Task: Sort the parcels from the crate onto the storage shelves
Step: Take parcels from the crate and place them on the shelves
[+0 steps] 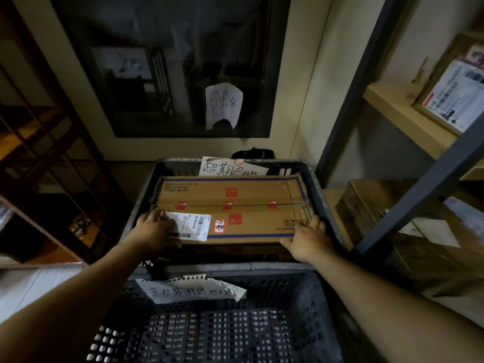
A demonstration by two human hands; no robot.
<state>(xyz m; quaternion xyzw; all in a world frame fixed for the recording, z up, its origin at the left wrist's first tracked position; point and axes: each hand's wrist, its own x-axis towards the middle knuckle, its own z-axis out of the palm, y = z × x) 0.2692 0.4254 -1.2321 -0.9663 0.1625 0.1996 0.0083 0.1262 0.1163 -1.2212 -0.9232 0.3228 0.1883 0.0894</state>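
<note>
Two crates, neither fully visible: lower walls of cardboard parcel [233, 208] sunk out of sight inside far crate [324, 195]; near crate [209, 331], in front of parcel, cut off by bottom edge. Dark lump [252, 153] behind parcel, not identifiable. Shelf boxes [450, 95] right of parcel clipped by frame edge; dim racks [39, 153] left of parcel hard to make out.

Left hand [153, 231] clasping parcel's near left corner, fingers nearly flat on top, thumb against near edge. Right hand [309, 239] gripping near right corner, fingers bent over right edge, thumb stretched along near edge.

White shipping label [190, 226] on parcel's top, partly under left fingers: barcodes plain, small print too fine to read. Red sticker [219, 227] just right of label, one handwritten character, unclear. Handwritten Chinese paper sign [230, 167] standing behind parcel, lower part hidden by it. Similar torn note [188, 288] in front of parcel, on near crate's wall. Third handwritten sheet [222, 106] above parcel, on dark window [157, 74].
</note>
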